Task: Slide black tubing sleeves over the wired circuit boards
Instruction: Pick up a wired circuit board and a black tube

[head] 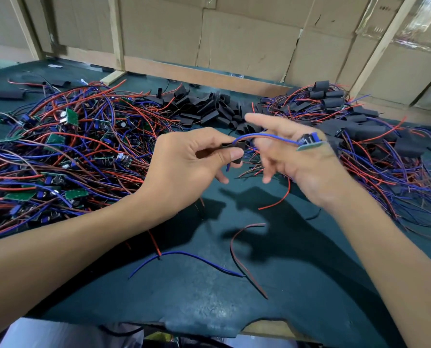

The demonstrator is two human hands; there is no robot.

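The left hand [184,162] pinches a black sleeve [234,150] threaded by blue wire [267,136], while the blurred right hand [295,156], fingers spread, seemingly holds the circuit board [308,144].

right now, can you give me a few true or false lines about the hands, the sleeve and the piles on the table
1. The left hand pinches a black sleeve. True.
2. The circuit board is fully inside the sleeve. False: it is bare at the right hand, outside the sleeve, with only a blue wire running to the sleeve.
3. A pile of loose black sleeves lies behind the hands. True.
4. The bare boards with wires are piled on the person's right. False: they are on the left.
5. The table has a dark green cover. True.
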